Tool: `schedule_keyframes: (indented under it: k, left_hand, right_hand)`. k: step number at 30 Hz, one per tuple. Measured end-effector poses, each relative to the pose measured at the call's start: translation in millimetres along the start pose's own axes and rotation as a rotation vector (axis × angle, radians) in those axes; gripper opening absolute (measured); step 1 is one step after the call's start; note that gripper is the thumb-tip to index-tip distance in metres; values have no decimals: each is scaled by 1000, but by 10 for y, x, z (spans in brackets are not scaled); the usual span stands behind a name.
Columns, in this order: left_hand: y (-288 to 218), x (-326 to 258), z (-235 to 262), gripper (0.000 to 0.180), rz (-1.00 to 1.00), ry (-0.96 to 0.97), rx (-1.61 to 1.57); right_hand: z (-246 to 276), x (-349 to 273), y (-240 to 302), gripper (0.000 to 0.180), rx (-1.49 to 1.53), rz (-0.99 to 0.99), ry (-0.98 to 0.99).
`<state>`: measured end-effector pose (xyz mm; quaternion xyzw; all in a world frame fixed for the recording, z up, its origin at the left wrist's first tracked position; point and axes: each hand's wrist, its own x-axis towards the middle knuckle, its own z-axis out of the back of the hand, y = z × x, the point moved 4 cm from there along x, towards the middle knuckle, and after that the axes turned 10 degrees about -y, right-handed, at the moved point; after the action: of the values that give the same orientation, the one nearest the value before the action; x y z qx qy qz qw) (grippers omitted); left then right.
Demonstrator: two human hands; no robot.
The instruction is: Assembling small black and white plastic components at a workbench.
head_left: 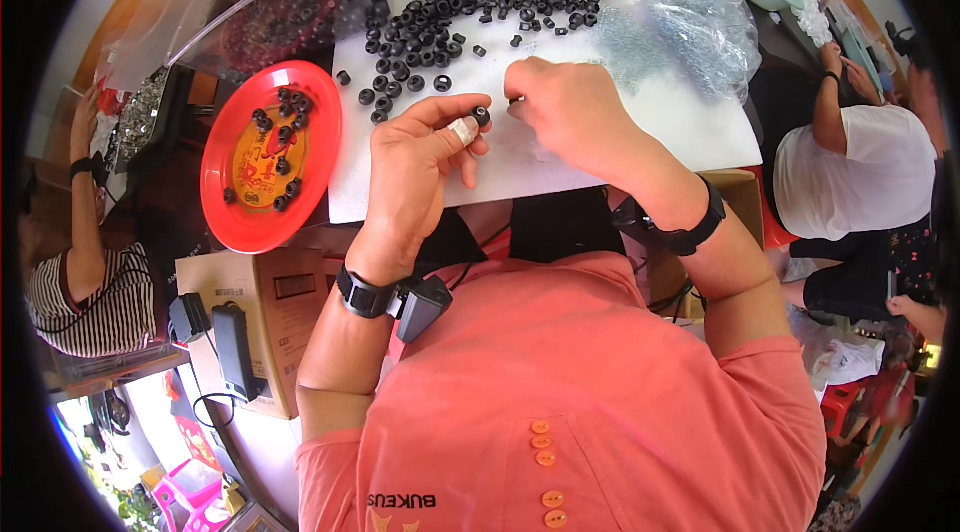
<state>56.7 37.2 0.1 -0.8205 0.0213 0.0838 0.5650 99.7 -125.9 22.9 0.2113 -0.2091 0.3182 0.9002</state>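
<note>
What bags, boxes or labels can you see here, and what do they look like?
Cardboard box: lower left beside the person, brown, with a pale label on its top.
Clear plastic bag: upper right on the white table, crinkly, full of small silvery parts.
Red plate: left of the hands, round, with a yellow printed centre.
</note>
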Motion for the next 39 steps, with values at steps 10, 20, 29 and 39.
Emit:
schedule_keyframes:
  k: [10,20,29,39]
  left_hand:
    - [49,1,-51,20,29,-29,-6]
    - [55,-18,-38,16,6,-69,22]
    - [89,-36,-39,16,-13,-126,13]
    - [98,-36,-41,15,4,-132,-6]
  right_hand:
    - [-44,-17,5,9,1076,-500,-34]
    - [-126,-61,95,8,988,-462,-65]
    - [-179,-114,94,8,1046,-465,-115]
    - [-91,-124,151,10,723,-156,-330]
